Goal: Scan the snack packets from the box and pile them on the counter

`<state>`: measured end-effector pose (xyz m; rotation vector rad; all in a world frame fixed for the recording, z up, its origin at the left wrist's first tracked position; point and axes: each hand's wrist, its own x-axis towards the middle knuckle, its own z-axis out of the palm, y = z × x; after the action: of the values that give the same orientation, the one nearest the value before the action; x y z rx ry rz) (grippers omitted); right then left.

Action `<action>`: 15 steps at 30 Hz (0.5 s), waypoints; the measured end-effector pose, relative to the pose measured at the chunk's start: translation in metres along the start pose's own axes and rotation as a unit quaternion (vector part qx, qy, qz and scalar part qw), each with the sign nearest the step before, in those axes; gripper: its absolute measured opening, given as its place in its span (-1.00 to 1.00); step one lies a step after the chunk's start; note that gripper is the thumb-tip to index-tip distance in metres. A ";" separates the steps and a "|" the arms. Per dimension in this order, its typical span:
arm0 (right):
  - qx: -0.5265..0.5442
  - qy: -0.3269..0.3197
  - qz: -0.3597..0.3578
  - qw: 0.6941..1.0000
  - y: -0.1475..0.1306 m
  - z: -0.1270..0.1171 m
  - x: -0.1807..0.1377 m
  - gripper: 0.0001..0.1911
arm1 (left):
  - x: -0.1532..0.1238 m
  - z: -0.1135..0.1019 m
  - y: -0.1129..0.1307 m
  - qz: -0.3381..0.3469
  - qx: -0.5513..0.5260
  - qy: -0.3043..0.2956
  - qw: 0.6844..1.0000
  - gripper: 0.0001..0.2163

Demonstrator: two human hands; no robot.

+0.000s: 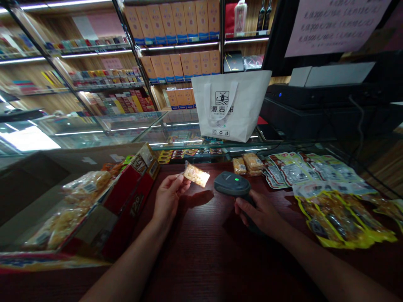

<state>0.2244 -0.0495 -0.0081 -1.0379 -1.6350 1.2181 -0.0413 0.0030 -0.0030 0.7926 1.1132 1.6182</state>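
Note:
My left hand (168, 197) pinches a small clear snack packet (197, 174) by its corner and holds it up above the dark wooden counter (204, 251). My right hand (260, 216) is wrapped round the grip of a dark handheld barcode scanner (232, 184), whose head shows a green light and points toward the packet. The packet glows under the scanner's light. Just beyond, two similar small packets (247, 164) lie on the counter.
A red display box (126, 201) of bagged snacks lies at the left. Several yellow and silver snack bags (327, 193) spread out at the right. A white paper bag (231, 105) stands on the glass case behind, beside a black printer (324, 100). Stocked shelves (176, 42) fill the back.

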 end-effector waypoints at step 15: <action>0.070 -0.032 0.003 0.997 0.004 0.005 0.001 -0.58 | 0.010 0.010 -0.018 -0.084 0.007 -0.023 0.996 -0.83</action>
<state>0.2195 -0.0489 -0.0123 -0.9249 -1.5712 1.3613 -0.0296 0.0172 -0.0159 0.7223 1.1292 1.4456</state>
